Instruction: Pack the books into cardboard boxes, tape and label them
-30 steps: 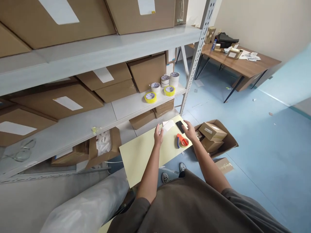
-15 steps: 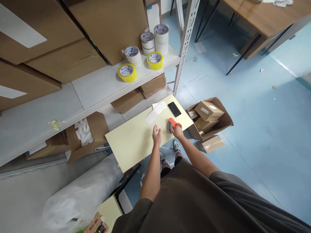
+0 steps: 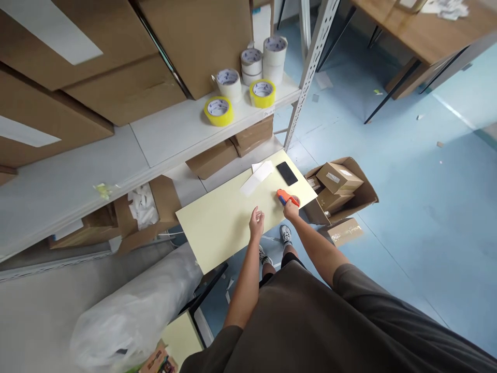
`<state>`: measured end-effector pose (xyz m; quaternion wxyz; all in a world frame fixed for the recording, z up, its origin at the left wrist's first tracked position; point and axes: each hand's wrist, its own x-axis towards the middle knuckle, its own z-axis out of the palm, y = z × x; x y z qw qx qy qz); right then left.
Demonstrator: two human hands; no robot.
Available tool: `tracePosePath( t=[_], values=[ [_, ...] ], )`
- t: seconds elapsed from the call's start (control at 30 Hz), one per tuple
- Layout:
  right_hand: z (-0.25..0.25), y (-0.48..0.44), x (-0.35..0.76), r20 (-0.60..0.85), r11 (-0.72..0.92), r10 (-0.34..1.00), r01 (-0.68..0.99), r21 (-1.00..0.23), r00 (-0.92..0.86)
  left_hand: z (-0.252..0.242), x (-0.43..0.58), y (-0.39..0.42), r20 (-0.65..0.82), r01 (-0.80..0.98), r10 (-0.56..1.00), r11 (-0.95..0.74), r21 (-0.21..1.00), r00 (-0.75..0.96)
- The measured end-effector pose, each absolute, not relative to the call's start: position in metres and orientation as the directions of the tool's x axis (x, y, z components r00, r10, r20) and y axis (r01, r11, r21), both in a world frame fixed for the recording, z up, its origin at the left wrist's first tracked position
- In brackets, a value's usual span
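Note:
My right hand (image 3: pixel 291 210) grips an orange and blue tape dispenser (image 3: pixel 286 197) over the right end of the pale yellow tabletop (image 3: pixel 209 223). A roll of tape shows at the dispenser's right side. Over the front edge of the tabletop, my left hand (image 3: pixel 257 224) is empty, its fingers loosely bent and apart. Beyond the hands, white paper strips (image 3: pixel 257 177) lie across each other on the tabletop. A black phone (image 3: pixel 287 173) rests to their right, just behind the dispenser.
Tape rolls (image 3: pixel 218 111), several of them, stand on the grey shelf (image 3: pixel 155 140) beside large cartons (image 3: pixel 202 41). An open carton with boxes (image 3: pixel 349 166) sits on the floor at right. A plastic-wrapped bundle (image 3: pixel 135 311) lies at lower left. A wooden table (image 3: pixel 419 26) stands at the back right.
My right hand has turned the tape dispenser from pointing down to lying more sideways. My left hand stays open near the front edge. The whole view has shifted slightly.

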<state>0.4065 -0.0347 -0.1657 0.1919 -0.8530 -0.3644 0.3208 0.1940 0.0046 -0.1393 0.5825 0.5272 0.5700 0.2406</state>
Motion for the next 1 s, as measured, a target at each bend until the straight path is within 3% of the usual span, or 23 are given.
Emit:
tracePosePath(
  t=[0.13,0.37,0.53,0.63,0.77,1.0],
  values=[
    [-0.117,-0.025,0.404,-0.428,-0.656,0.754,0.548,-0.518,0.498,-0.11,0.193,0.03,-0.36,0.306,0.905,0.285,0.908,0.226],
    [0.015,0.013,0.422,-0.138,-0.28,0.959,0.775,-0.567,0.246,-0.008,0.211,0.111,-0.161,0.178,0.954,0.118,0.977,0.253],
    [0.094,0.019,0.416,-0.011,-0.146,0.986,0.827,-0.542,0.167,0.066,0.201,0.147,-0.044,-0.004,0.865,0.053,0.999,0.5],
    [0.121,0.021,0.409,0.015,-0.067,0.996,0.812,-0.58,0.093,0.096,0.186,0.151,-0.021,-0.039,0.812,0.054,0.998,0.583],
    [0.141,0.026,0.4,0.071,0.072,0.997,0.739,-0.67,-0.033,0.121,0.168,0.147,0.019,-0.075,0.851,0.024,0.997,0.525],
    [0.155,0.039,0.381,0.107,0.098,0.994,0.676,-0.73,-0.029,0.138,0.147,0.144,-0.041,-0.199,0.888,0.148,0.969,0.459]
  ],
)
